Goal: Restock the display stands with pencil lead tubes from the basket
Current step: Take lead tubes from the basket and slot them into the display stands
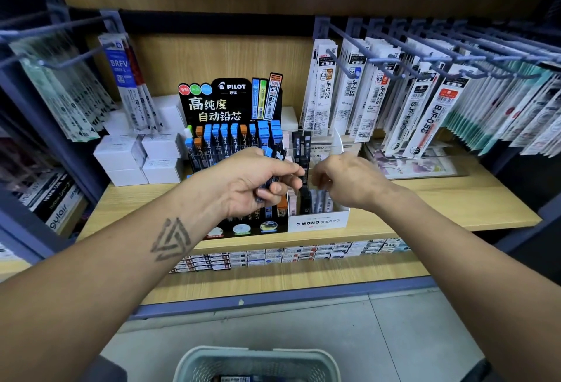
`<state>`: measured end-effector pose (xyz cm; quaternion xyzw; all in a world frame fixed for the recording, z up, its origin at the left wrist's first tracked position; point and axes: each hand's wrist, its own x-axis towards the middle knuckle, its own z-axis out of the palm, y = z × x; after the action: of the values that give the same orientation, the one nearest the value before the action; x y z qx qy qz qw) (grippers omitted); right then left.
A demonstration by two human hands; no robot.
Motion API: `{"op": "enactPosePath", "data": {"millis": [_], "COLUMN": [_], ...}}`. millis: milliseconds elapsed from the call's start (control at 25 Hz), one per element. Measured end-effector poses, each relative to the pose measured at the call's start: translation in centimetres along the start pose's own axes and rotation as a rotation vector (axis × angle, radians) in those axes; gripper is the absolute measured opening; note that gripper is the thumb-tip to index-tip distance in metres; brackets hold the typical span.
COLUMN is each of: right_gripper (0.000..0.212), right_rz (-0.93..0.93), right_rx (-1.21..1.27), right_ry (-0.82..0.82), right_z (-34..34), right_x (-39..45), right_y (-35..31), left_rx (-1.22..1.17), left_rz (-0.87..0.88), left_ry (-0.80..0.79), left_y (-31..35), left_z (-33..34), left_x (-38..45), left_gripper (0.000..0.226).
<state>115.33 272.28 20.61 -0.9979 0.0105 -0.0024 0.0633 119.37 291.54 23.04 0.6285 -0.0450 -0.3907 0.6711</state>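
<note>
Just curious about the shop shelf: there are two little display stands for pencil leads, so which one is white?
The white stand marked MONO graph MG, on the right under the right hand. Its neighbour, the Pilot stand, is black.

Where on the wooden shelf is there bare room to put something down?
Bare wood lies on the shelf right of the MONO stand, before the clear tray, and in a strip left of the Pilot stand, before the white boxes. The middle is crowded by both stands and hands.

Pale matt wood-grain shelf (455, 199); glossy black printed card Pilot stand (212, 102); clear plastic tubes (224, 142); at six o'clock, pale perforated plastic basket (194, 363); grey metal hooks (349, 63).
</note>
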Motion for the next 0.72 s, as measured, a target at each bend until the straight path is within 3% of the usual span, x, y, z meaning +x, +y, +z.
{"op": "enactPosePath", "data": {"millis": [360,480,720], "right_gripper": [0.039,0.034,0.027], "right_rz": [-0.024,-0.015,-0.054], "right_rx": [0.219,0.259,0.104], "right_ry": [-0.075,0.004,0.050], "right_z": [0.33,0.10,0.18], "right_x": [0.11,0.20,-0.18], "right_y": [-0.01,0.33,0.01], "left_rx": [-0.014,-0.015,-0.007], "left_rz": [0.002,0.003,-0.003], "left_ry": [0.003,0.005,-0.005], "left_y": [-0.06,-0.01,-0.03], "left_z": [0.04,0.09,0.28], "left_x": [-0.13,-0.09,-0.04], "left_gripper": [0.021,0.021,0.015]}}
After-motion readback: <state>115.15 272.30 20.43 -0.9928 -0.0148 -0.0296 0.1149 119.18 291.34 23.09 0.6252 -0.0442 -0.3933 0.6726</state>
